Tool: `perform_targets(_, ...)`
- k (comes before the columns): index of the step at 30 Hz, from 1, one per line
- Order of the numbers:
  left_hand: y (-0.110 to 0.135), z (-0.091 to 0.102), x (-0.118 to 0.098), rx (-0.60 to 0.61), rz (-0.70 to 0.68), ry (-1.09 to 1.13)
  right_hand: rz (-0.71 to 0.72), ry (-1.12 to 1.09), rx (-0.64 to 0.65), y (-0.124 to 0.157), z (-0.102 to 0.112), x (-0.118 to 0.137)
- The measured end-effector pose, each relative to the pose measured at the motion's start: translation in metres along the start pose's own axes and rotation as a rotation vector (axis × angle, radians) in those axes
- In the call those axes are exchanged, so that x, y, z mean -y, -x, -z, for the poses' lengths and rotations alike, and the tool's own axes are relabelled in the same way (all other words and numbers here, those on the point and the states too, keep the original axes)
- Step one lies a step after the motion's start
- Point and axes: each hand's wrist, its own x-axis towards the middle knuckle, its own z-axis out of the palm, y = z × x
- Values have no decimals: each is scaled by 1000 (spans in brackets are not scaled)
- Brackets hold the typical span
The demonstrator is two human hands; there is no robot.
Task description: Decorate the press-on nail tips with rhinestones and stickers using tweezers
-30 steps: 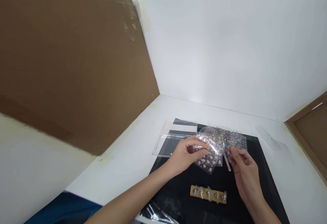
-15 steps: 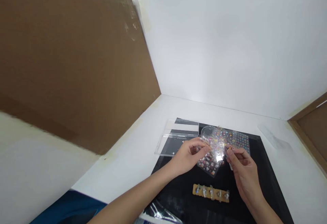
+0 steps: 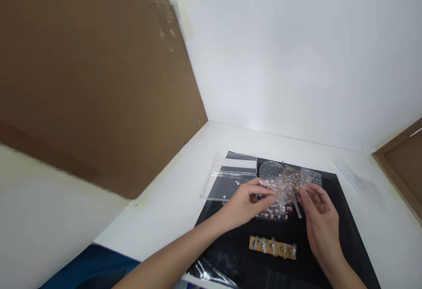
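Note:
Between my hands are clear sticker sheets (image 3: 275,212) dotted with small colourful figures, partly overlapping. My left hand (image 3: 244,202) pinches the left edge of a sheet between thumb and fingers. At the right, my right hand (image 3: 320,216) has its thumb and fingers closed on the edge of a sheet with yellowish figures (image 3: 294,178). Where one sheet ends and another begins is hard to make out. A slim pale stick (image 3: 297,210) shows just left of my right hand. Below lies a tan strip (image 3: 273,248) carrying several clear nail tips.
A clear open case (image 3: 211,188) with tiny bits lies at the left on the black mat (image 3: 227,240). Behind the sheets sits a round clear dish (image 3: 270,169). A translucent strip (image 3: 349,175) rests on the white tabletop (image 3: 158,225) at right. Clear plastic (image 3: 211,273) lies at the front.
The sheets have shifted and tilted, losing the bright glare, and now uncover more of the round dish. My right hand has moved slightly right, and the pale stick shows more.

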Motion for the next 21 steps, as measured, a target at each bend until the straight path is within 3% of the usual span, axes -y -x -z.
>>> perform_targets(9, 0, 0, 1, -13, -14, 33, -53, 67, 46, 3, 1, -5)
perform_targets(21, -3, 4, 1, -155, 0, 88, -83, -12, 92, 4, -4, 3)
